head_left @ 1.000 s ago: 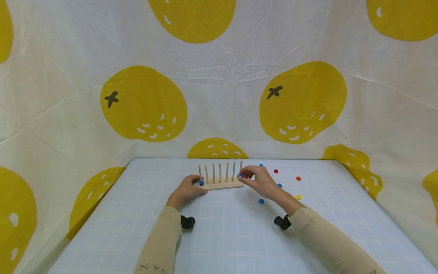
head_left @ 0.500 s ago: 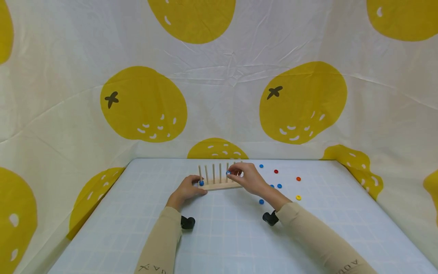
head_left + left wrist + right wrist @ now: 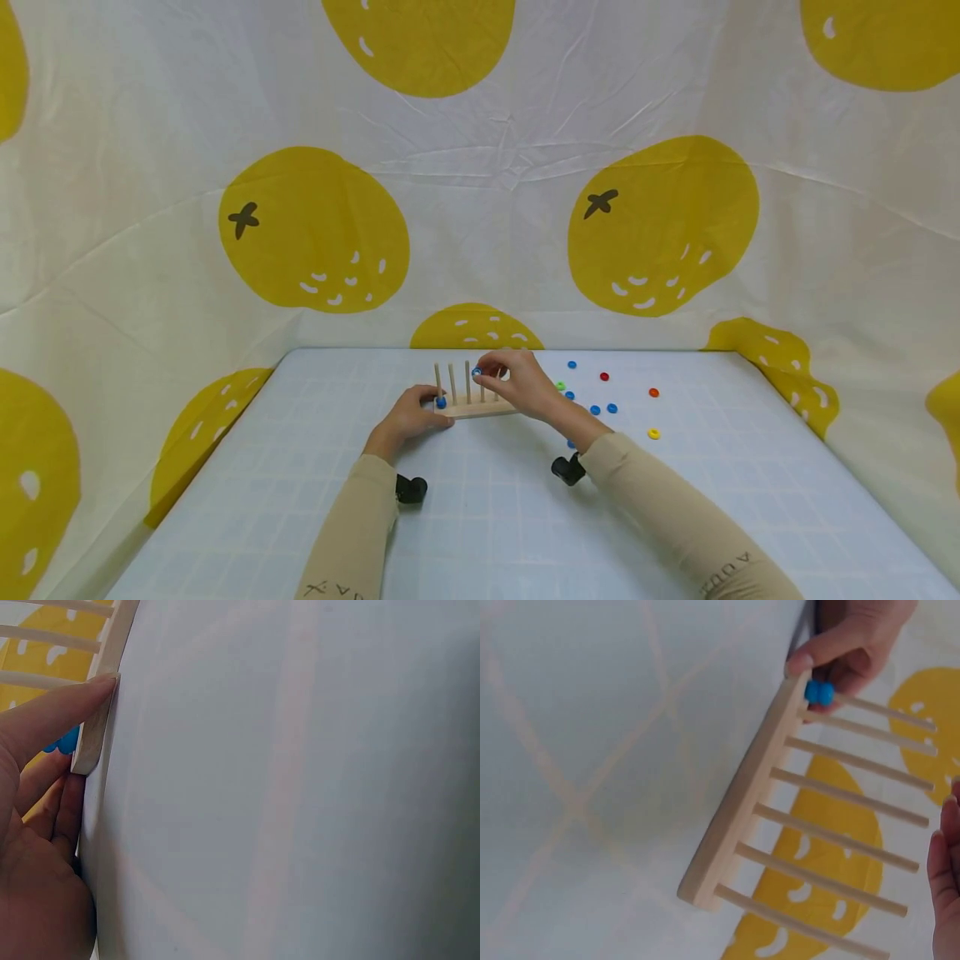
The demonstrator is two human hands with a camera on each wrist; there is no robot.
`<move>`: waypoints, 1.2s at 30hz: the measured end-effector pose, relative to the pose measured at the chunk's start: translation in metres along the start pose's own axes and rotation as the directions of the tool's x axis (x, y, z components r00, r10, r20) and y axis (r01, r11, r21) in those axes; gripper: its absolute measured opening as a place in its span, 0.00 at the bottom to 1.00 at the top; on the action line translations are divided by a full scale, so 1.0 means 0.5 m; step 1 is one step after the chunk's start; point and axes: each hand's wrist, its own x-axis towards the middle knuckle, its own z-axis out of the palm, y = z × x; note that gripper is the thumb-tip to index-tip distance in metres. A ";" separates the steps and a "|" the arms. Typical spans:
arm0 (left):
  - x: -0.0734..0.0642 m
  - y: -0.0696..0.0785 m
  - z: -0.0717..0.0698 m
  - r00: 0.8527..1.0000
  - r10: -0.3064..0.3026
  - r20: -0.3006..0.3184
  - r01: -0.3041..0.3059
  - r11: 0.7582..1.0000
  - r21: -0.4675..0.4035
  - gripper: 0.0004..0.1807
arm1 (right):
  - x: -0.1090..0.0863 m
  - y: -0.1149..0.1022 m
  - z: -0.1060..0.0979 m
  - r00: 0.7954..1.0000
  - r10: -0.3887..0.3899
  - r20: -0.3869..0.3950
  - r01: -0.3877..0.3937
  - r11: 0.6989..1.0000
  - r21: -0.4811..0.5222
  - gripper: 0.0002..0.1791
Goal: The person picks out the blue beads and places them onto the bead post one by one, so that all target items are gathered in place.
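Note:
A pale wooden rack (image 3: pixel 480 408) with a row of upright pegs stands on the table. My left hand (image 3: pixel 408 412) grips its left end, thumb along the front of the base, as the left wrist view also shows. Two small blue rings (image 3: pixel 819 693) sit stacked low on the leftmost peg. Between thumb and fingers my right hand (image 3: pixel 517 383) pinches another blue ring (image 3: pixel 477 372), held near peg-top height over the middle of the rack. That hand hides the rack's right-hand pegs in the head view. Only its fingertips (image 3: pixel 946 855) show in the right wrist view, beyond the peg ends.
Loose rings lie right of the rack: several blue ones (image 3: pixel 612 408), a green (image 3: pixel 560 386), a red (image 3: pixel 604 377), an orange (image 3: pixel 654 392) and a yellow one (image 3: pixel 654 433). A fruit-print curtain (image 3: pixel 487 233) hangs behind the table (image 3: pixel 480 517).
My right hand has travelled left along the rack with the blue ring, from the rightmost peg to the middle pegs. The left hand and the rack have stayed put.

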 end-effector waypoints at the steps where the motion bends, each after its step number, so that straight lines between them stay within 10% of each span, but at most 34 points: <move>1: 0.000 0.000 0.000 1.000 0.001 -0.001 -0.001 1.000 0.000 0.32 | 0.004 -0.003 0.001 1.000 -0.001 0.002 0.001 1.000 -0.004 0.09; 36: 0.008 -0.008 -0.005 0.998 0.059 0.018 -0.059 0.998 -0.025 0.31 | 0.114 -0.007 0.084 0.996 0.043 0.082 -0.040 0.998 -0.038 0.10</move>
